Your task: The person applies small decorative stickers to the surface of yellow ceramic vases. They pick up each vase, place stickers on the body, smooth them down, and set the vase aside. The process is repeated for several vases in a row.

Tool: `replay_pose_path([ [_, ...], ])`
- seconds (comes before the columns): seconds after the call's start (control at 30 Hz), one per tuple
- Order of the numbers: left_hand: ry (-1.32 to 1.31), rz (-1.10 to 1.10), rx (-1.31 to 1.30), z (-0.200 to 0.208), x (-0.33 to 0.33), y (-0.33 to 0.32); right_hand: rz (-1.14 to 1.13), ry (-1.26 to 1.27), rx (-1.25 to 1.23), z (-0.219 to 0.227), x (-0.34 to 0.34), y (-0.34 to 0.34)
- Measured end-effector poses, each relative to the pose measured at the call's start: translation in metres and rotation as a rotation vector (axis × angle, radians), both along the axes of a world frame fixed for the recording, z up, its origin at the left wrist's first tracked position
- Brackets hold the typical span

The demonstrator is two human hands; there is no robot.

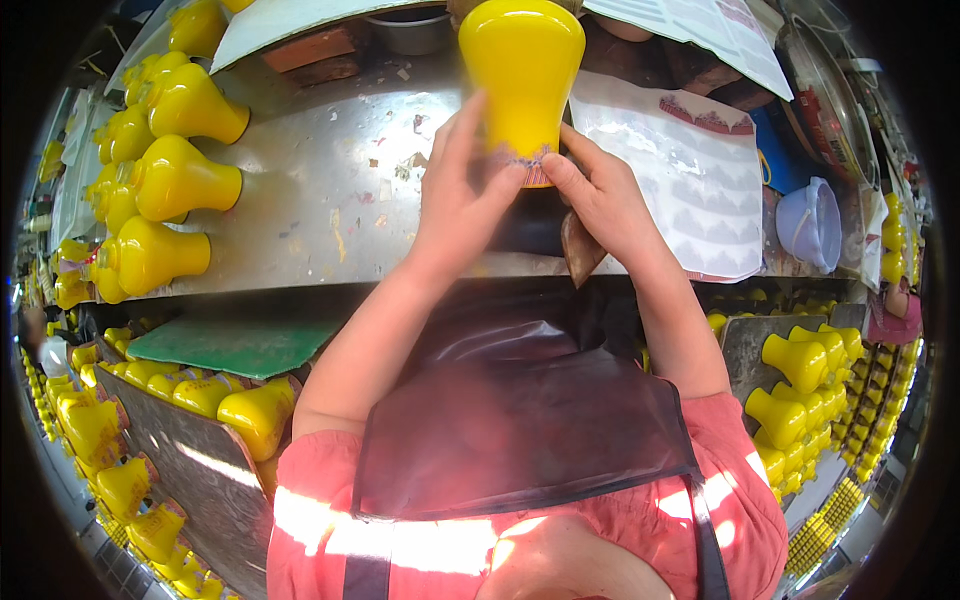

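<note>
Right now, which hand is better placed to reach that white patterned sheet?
Probably the right hand: the white patterned sheet lies just beside it. The left hand is across the yellow vessel. Both hands are at the vessel, so reaching might mean freeing the right first.

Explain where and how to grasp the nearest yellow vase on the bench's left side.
Grip the yellow vase around its narrow lower body, the left hand, once free, probably coming from its right: it tapers below the bulging shoulder, the metal bench gives space there, and another vase crowds its left.
</note>
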State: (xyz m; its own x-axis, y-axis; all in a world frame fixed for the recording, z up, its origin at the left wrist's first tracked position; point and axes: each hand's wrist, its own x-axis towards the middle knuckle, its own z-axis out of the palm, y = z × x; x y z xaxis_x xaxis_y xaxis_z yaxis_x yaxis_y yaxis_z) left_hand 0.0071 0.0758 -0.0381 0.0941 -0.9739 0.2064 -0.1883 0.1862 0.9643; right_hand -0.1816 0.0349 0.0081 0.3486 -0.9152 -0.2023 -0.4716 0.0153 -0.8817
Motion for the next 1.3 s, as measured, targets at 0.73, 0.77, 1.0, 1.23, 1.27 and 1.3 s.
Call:
replay_pose_path([
  [0.73,0.189,-0.066,0.082,0.004,0.002,0.0,-0.016,-0.046,0.016,-0.004,-0.002,0.0],
  [0.77,0.203,-0.071,0.085,0.004,0.002,0.0,-0.016,-0.048,0.004,-0.006,-0.002,0.001],
  [1.0,0.138,-0.048,0.061,0.003,0.001,0.0,0.009,-0.06,0.016,-0.004,-0.002,-0.006],
  [1.23,0.032,0.015,0.04,0.001,-0.006,-0.001,-0.093,-0.398,-0.005,0.032,-0.018,-0.015],
  [1.27,0.033,0.012,0.042,0.002,-0.006,-0.001,-0.026,-0.329,-0.088,0.033,-0.015,-0.013],
  [1.3,0.033,0.008,0.044,0.002,-0.005,-0.001,0.137,-0.104,-0.4,0.034,-0.012,-0.013],
])
